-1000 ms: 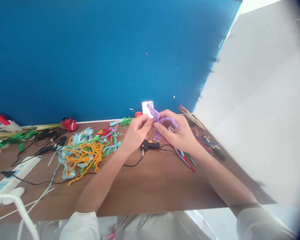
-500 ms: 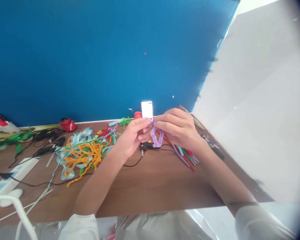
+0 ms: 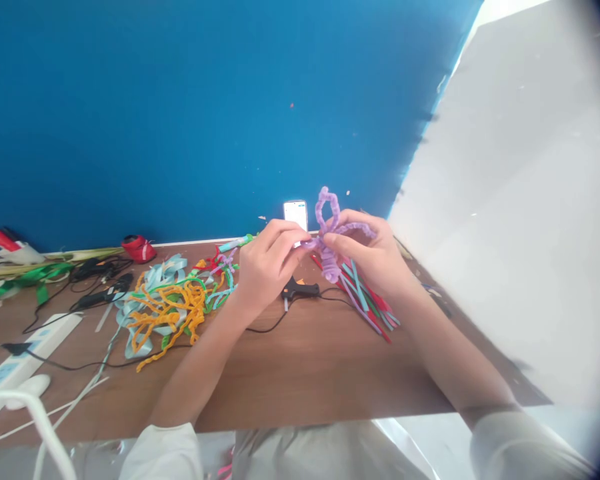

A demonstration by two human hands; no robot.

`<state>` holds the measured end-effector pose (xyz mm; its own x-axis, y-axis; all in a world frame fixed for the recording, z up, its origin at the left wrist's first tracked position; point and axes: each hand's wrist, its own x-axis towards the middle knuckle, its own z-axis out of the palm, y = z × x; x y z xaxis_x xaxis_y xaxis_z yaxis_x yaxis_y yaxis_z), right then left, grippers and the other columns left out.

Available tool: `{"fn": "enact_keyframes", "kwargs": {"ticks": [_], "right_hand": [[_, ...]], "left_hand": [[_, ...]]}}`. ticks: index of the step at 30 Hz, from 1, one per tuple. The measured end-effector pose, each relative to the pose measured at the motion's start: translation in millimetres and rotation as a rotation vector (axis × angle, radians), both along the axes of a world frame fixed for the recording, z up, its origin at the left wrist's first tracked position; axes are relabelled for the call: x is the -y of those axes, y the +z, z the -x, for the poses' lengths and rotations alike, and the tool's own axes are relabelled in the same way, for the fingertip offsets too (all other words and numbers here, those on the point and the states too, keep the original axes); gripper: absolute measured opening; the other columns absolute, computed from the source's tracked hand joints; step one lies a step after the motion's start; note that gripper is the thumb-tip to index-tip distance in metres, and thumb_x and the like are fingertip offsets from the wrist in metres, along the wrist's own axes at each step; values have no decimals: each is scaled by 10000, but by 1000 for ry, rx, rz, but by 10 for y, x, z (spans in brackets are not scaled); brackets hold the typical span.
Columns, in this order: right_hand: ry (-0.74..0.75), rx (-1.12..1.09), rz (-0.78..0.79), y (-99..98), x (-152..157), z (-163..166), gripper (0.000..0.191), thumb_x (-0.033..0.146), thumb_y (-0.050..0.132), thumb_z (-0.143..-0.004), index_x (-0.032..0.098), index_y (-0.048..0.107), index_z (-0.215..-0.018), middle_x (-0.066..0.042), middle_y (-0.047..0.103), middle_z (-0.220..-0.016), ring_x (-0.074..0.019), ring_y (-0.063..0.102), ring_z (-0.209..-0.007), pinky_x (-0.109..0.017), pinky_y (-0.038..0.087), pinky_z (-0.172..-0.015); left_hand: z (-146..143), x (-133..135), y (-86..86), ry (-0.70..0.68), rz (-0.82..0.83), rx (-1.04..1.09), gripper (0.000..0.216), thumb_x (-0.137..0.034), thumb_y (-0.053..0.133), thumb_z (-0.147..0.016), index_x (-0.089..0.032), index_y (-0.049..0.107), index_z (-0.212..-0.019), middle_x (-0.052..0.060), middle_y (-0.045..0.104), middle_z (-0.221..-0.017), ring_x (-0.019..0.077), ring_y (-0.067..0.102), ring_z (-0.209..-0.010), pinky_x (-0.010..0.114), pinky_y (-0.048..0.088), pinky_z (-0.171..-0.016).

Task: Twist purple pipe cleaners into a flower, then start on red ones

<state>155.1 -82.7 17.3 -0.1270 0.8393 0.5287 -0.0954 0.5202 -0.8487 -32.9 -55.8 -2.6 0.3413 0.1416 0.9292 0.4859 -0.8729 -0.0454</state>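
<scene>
Between my hands, raised above the table, is a purple pipe cleaner shape (image 3: 328,208) with a loop standing up, a coiled part hanging down and a strand reaching right. My left hand (image 3: 273,263) pinches its left end between thumb and fingers. With thumb and fingers closed on its middle, my right hand (image 3: 373,257) grips it from the right. Below the hands a black glue gun (image 3: 303,289) lies on the table. Loose red, green, blue and purple pipe cleaners (image 3: 365,300) lie under my right hand.
A phone (image 3: 295,213) leans at the blue wall. Orange pipe cleaners (image 3: 173,310) and pale blue ribbon (image 3: 135,343) are heaped on the left. A white power strip (image 3: 35,350), cables and a small red object (image 3: 139,248) are farther left on the brown table (image 3: 300,380).
The purple shape has turned: its loop, which hung below my fingers, now points up, and the coiled part shows. My left hand has turned over, back now facing up; my right hand has opened outward slightly.
</scene>
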Motion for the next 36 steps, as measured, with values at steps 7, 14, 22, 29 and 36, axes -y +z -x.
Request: {"fn": "enact_keyframes", "kwargs": {"ticks": [7, 14, 22, 29, 36], "right_hand": [[153, -64, 95, -14, 0, 18, 202, 341, 792, -809, 192, 655, -816, 44, 598, -634, -88, 520, -511, -227, 460, -503], [-116, 121, -243, -89, -22, 72, 129, 264, 717, -856, 195, 615, -819, 32, 612, -686, -95, 540, -578, -232, 444, -539], [-407, 746, -1078, -136, -175, -81, 138, 160, 611, -928, 213, 651, -1048, -44, 757, -875, -163, 647, -720, -301, 464, -628], [-137, 185, -605, -197, -149, 26, 120, 208, 715, -880, 212, 668, -991, -3, 726, -809, -129, 662, -657, -262, 509, -598], [114, -63, -191, -187, -101, 99, 214, 304, 806, -815, 202, 685, -958, 11, 697, -772, -126, 658, -631, -256, 538, -572]], "left_hand": [[-29, 39, -46, -38, 22, -4, 38, -172, 592, -951, -187, 610, -922, 33, 674, -879, 111, 594, -740, 227, 450, -636], [-154, 147, -14, -320, 870, 313, 367, -360, 540, -971, -186, 491, -651, -36, 467, -558, 80, 431, -499, 234, 329, -497], [-194, 151, 92, -742, 1485, 692, 365, -321, 664, -829, -169, 445, -581, -72, 352, -522, 32, 284, -425, 199, 240, -426], [-174, 136, 32, -629, 1308, 554, 341, -392, 670, -879, -164, 545, -659, -39, 512, -602, 39, 424, -471, 183, 312, -448], [-168, 161, 34, -461, 1085, 460, 363, -480, 610, -939, -183, 549, -740, -33, 521, -645, 64, 465, -501, 203, 359, -467]]}}
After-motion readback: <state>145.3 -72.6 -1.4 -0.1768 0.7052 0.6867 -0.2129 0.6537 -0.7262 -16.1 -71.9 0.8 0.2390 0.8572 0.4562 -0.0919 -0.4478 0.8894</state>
